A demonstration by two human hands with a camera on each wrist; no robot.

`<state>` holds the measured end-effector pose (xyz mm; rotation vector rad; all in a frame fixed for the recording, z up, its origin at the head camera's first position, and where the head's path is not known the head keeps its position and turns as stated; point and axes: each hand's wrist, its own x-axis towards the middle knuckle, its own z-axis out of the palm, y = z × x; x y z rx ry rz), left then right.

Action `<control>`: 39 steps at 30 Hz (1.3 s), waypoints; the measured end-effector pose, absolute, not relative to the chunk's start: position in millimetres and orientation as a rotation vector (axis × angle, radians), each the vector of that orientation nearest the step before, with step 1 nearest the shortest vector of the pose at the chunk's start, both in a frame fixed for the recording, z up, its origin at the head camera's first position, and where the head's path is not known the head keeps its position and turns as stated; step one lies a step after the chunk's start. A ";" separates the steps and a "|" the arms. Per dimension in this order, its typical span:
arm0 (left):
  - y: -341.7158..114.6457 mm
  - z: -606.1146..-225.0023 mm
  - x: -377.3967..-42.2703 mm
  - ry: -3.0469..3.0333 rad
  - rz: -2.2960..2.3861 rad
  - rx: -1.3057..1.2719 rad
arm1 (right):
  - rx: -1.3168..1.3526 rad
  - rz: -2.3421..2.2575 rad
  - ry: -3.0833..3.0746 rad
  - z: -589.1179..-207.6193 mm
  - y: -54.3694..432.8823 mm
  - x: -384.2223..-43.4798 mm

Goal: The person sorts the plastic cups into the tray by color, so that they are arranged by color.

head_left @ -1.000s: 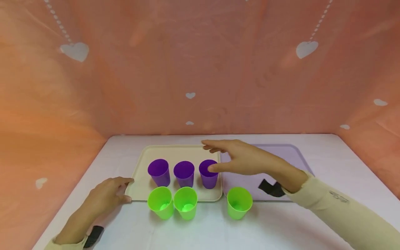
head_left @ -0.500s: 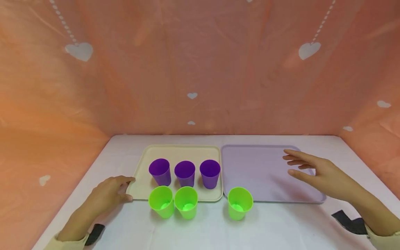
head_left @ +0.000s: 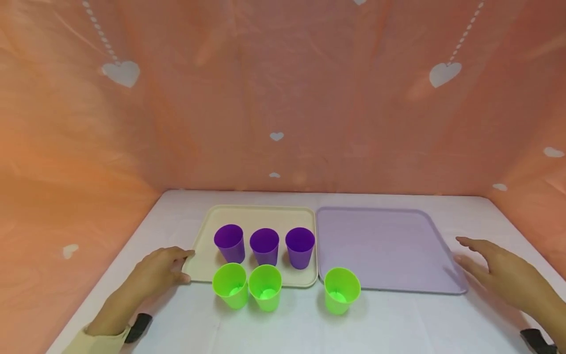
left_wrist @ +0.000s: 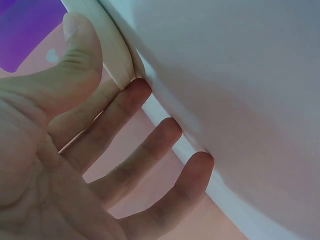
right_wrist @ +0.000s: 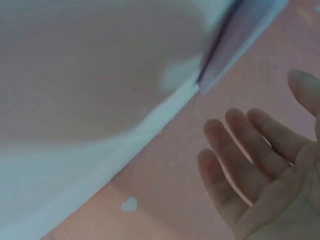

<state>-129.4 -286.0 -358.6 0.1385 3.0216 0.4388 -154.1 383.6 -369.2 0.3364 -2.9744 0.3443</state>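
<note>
My left hand rests at the left edge of a cream tray. In the left wrist view its loosely bent fingers touch the tablecloth beside the tray's corner, with the thumb near the rim. My right hand hovers just off the right edge of a lavender tray, fingers relaxed and holding nothing. Three purple cups, left, middle and right, stand upright in a row on the cream tray. Nearer me are three upright green cups, left, middle and right.
The two trays lie side by side on a white-covered table. The right green cup stands by the lavender tray's front left corner, apart from the other two. An orange-pink cloth with white hearts closes off the back and sides.
My right hand has moved from above the right purple cup across the lavender tray to beyond its right edge. My left hand stays at the cream tray, and the cups stay in place.
</note>
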 end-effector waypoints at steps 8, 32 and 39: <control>-286.0 -359.8 -129.3 3.030 0.448 0.151 | 0.194 0.371 -3.087 -381.8 381.9 -135.9; -272.9 -322.2 -111.9 2.934 0.983 0.735 | 0.282 0.211 -3.127 -391.0 378.9 -133.3; -254.1 -321.2 -99.7 2.869 1.093 0.942 | 0.301 0.218 -3.113 -394.0 378.6 -133.4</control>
